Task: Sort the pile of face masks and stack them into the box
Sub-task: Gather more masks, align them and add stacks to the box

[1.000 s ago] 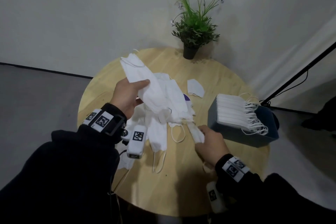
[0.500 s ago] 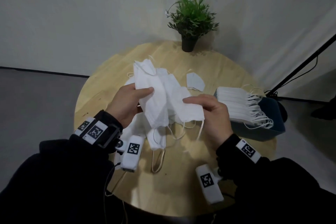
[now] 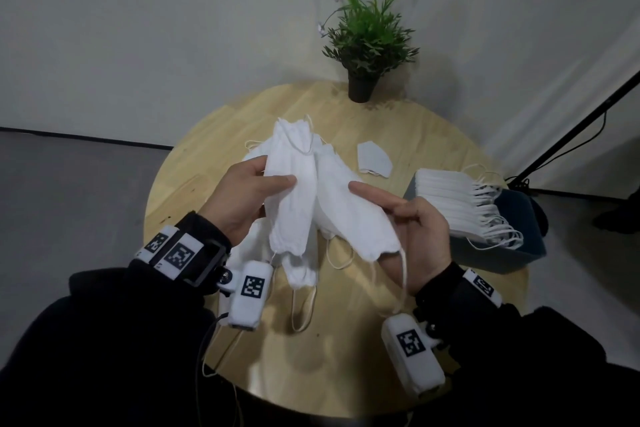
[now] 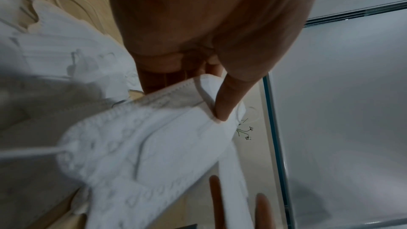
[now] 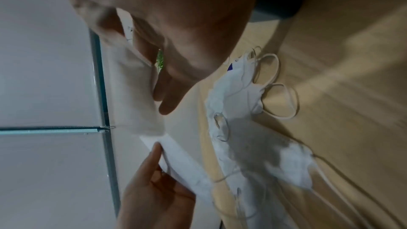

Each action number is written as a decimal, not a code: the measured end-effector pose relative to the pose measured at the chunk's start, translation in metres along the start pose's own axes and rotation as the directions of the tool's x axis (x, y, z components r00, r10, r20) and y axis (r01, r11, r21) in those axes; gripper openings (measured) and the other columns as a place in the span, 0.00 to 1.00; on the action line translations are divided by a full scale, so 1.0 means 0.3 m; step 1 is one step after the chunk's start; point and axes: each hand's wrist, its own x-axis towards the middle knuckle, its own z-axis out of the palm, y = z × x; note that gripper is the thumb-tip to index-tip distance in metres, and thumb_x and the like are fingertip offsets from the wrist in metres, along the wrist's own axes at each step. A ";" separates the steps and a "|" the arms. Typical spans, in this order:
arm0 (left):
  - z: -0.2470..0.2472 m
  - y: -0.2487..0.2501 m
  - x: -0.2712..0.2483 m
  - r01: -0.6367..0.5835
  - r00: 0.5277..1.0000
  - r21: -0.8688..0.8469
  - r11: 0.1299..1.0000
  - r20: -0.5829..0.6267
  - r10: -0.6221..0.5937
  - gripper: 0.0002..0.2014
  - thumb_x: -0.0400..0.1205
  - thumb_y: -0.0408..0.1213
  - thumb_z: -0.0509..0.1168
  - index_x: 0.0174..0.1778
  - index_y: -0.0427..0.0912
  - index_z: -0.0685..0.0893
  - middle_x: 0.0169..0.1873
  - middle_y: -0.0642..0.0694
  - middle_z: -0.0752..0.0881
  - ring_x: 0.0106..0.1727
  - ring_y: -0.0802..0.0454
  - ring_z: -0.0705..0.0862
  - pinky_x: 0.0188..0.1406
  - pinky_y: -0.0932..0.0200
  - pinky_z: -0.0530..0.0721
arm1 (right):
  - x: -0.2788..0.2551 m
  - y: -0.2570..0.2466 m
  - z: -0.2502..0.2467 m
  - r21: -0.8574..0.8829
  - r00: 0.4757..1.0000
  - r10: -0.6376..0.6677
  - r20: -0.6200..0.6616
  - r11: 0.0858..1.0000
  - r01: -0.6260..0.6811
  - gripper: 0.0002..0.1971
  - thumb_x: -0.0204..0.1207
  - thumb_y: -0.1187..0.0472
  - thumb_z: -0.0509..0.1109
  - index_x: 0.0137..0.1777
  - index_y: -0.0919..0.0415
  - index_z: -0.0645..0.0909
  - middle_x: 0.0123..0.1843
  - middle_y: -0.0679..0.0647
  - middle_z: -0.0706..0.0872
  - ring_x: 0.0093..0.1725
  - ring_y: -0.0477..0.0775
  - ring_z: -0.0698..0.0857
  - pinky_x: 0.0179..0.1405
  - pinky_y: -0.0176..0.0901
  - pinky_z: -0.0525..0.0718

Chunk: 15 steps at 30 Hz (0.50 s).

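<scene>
Above the round wooden table [image 3: 433, 135] each hand holds one white face mask. My left hand [image 3: 273, 178] pinches the upright mask [image 3: 291, 204], thumb on its front; the left wrist view shows that thumb [image 4: 224, 104] pressed on the mask's edge [image 4: 154, 145]. My right hand [image 3: 408, 218] grips a second mask [image 3: 349, 211], slanted beside the first, thumb on top and fingers beneath. Loose masks in a pile [image 3: 299, 274] lie under the hands. A dark blue box [image 3: 502, 253] at the right holds a neat stack of masks [image 3: 453, 201].
One folded mask [image 3: 374, 161] lies alone on the table behind the hands. A potted plant [image 3: 363, 45] stands at the table's far edge. A black stand leg [image 3: 571, 135] slants past the right side. Ear loops [image 5: 277, 93] trail from the pile.
My right hand has lifted a mask from the pile's near edge and brought it up beside the mask in my left hand. The left hand has drawn its mask inward.
</scene>
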 end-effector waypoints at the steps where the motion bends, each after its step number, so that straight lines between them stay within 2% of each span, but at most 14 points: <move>1: 0.001 0.000 -0.001 -0.002 1.000 0.009 1.000 0.002 0.002 0.13 0.83 0.29 0.72 0.63 0.39 0.90 0.55 0.42 0.94 0.55 0.41 0.93 0.53 0.46 0.90 | 0.002 -0.001 -0.001 -0.013 1.000 0.011 -0.004 1.000 -0.011 0.27 0.78 0.63 0.56 0.70 0.78 0.82 0.72 0.70 0.85 0.74 0.67 0.84 0.75 0.61 0.82; 3: 0.005 0.002 -0.003 -0.005 1.000 0.026 1.000 0.002 0.004 0.13 0.82 0.28 0.73 0.62 0.39 0.89 0.53 0.43 0.95 0.53 0.42 0.94 0.49 0.48 0.90 | 0.014 0.009 -0.008 -0.151 0.997 0.000 -0.072 0.989 -0.011 0.21 0.82 0.64 0.66 0.73 0.72 0.81 0.72 0.67 0.87 0.73 0.66 0.85 0.80 0.65 0.76; 4: 0.006 0.002 -0.004 -0.005 1.000 0.029 1.000 0.002 0.005 0.13 0.82 0.28 0.73 0.62 0.38 0.89 0.53 0.43 0.95 0.53 0.42 0.94 0.49 0.48 0.91 | 0.025 0.018 -0.015 -0.227 0.993 -0.032 -0.109 0.974 0.006 0.21 0.81 0.69 0.70 0.74 0.67 0.82 0.70 0.65 0.88 0.71 0.65 0.87 0.78 0.65 0.79; 6: 0.007 0.004 -0.003 -0.008 1.000 0.026 1.000 0.001 0.008 0.14 0.82 0.28 0.73 0.63 0.38 0.88 0.53 0.43 0.95 0.53 0.42 0.94 0.49 0.48 0.90 | 0.045 0.042 -0.037 -0.261 0.982 -0.074 -0.172 0.965 0.027 0.30 0.76 0.78 0.72 0.77 0.57 0.78 0.66 0.65 0.90 0.66 0.65 0.90 0.69 0.64 0.86; 8: 0.003 0.011 -0.001 -0.020 1.000 0.020 1.000 -0.015 0.020 0.15 0.82 0.28 0.73 0.64 0.38 0.88 0.54 0.43 0.95 0.53 0.43 0.94 0.48 0.49 0.90 | 0.050 0.060 -0.050 -0.232 0.984 -0.033 -0.178 0.973 -0.010 0.31 0.76 0.81 0.71 0.77 0.59 0.77 0.65 0.66 0.91 0.66 0.65 0.90 0.68 0.62 0.87; 10: -0.008 0.019 0.004 -0.046 0.998 0.015 0.999 -0.043 0.047 0.13 0.82 0.29 0.73 0.63 0.38 0.89 0.54 0.43 0.95 0.54 0.43 0.94 0.50 0.49 0.89 | 0.054 0.070 -0.064 -0.312 0.979 -0.011 -0.204 0.948 -0.055 0.21 0.80 0.78 0.70 0.71 0.64 0.83 0.64 0.63 0.92 0.65 0.65 0.90 0.69 0.60 0.86; 12: -0.025 0.025 0.011 -0.069 0.994 -0.006 0.998 -0.084 0.068 0.12 0.83 0.30 0.73 0.61 0.38 0.91 0.54 0.43 0.94 0.55 0.43 0.93 0.52 0.50 0.89 | 0.059 0.070 -0.079 -0.392 0.956 -0.041 -0.292 0.916 -0.080 0.13 0.82 0.74 0.70 0.61 0.63 0.89 0.58 0.60 0.94 0.62 0.65 0.91 0.66 0.57 0.87; 13: -0.032 0.026 0.015 -0.074 0.993 -0.036 0.997 -0.100 0.070 0.12 0.83 0.30 0.73 0.61 0.38 0.91 0.55 0.43 0.94 0.54 0.43 0.93 0.52 0.50 0.89 | 0.059 0.067 -0.083 -0.379 0.946 -0.046 -0.320 0.922 -0.083 0.12 0.83 0.72 0.70 0.60 0.61 0.90 0.57 0.58 0.95 0.62 0.64 0.91 0.65 0.57 0.87; 15: -0.038 0.023 0.020 -0.065 0.992 -0.146 0.987 -0.116 0.048 0.11 0.82 0.30 0.74 0.61 0.37 0.90 0.53 0.43 0.94 0.51 0.45 0.93 0.49 0.52 0.89 | 0.058 0.059 -0.084 -0.306 0.944 -0.037 -0.328 0.949 -0.070 0.13 0.84 0.71 0.68 0.64 0.59 0.88 0.60 0.58 0.94 0.64 0.64 0.90 0.69 0.61 0.85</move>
